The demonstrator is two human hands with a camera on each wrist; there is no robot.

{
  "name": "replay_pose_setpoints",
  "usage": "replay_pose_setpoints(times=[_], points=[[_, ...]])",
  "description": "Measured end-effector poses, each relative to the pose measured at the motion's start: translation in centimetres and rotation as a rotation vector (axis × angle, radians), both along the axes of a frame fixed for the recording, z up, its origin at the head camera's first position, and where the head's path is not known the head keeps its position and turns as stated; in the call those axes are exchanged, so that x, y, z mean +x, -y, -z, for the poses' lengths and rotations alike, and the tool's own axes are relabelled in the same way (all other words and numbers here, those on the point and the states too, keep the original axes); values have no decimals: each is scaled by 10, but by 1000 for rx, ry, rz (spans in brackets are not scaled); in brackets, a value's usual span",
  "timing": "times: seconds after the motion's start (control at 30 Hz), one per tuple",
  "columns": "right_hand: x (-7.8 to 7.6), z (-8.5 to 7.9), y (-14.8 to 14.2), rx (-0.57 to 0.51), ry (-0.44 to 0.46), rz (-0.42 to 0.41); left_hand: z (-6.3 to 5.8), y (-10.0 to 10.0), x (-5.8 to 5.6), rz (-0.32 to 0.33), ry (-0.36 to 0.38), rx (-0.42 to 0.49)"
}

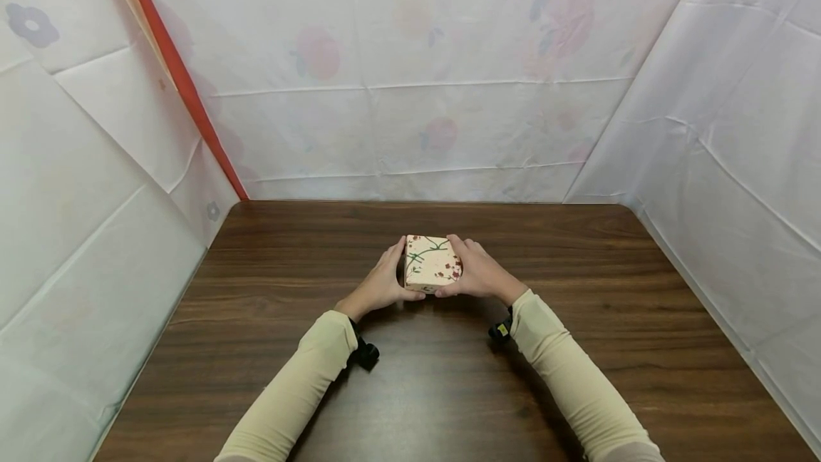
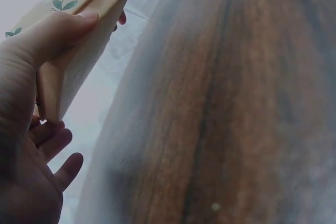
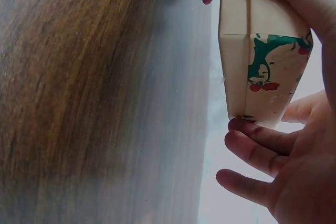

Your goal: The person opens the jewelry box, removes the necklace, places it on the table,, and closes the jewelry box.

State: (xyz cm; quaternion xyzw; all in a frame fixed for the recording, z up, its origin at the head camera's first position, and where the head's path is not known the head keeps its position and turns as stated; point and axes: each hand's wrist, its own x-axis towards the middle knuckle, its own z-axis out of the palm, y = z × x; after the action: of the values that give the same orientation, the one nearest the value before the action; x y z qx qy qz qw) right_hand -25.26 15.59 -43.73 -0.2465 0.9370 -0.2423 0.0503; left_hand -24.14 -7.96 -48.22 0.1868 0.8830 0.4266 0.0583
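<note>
Both hands hold a small cream box (image 1: 433,261) printed with green branches and red blossoms, over the middle of the table. My left hand (image 1: 381,281) grips its left side, thumb along the near face and fingers at the far edge. On the opposite side my right hand (image 1: 477,269) grips it the same way. In the left wrist view the box (image 2: 86,51) is tilted, with a seam between lid and base by the thumb. The right wrist view shows fingertips (image 3: 239,124) at the lower end of the box (image 3: 273,77).
The dark wood-grain table (image 1: 256,376) spreads around the hands. White printed sheets (image 1: 410,127) hang behind it and at both sides, and a red strip (image 1: 186,84) runs down the back left corner. Black wrist cameras (image 1: 367,353) sit below the sleeves.
</note>
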Motion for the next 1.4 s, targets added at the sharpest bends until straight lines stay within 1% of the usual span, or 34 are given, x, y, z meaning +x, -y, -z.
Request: replay_pose_setpoints(times=[0.1, 0.27, 0.53, 0.7, 0.9, 1.0, 1.17, 1.23, 1.4], points=[[0, 0, 0, -9, -15, -6, 0, 1, 0, -5, 20, 14], [-1, -1, 0, -9, -4, -8, 0, 1, 0, -2, 33, 22], [-1, -3, -1, 0, 8, -7, -1, 2, 1, -4, 23, 10], [-1, -4, -1, -10, 18, -10, -3, 2, 3, 0, 38, 14], [0, -3, -1, -35, 45, -21, -1, 4, 5, 7, 45, 15], [-1, -3, -3, -65, 56, -30, 0, 5, 5, 8, 35, 9], [-5, -5, -5, -116, 32, -37, 1, 6, 4, -7, -5, -6], [-6, -7, -5, -123, 24, -39, 1, 6, 3, -12, -22, -13], [-6, -10, -7, -110, 41, -29, 0, 5, 3, -9, -46, -38]])
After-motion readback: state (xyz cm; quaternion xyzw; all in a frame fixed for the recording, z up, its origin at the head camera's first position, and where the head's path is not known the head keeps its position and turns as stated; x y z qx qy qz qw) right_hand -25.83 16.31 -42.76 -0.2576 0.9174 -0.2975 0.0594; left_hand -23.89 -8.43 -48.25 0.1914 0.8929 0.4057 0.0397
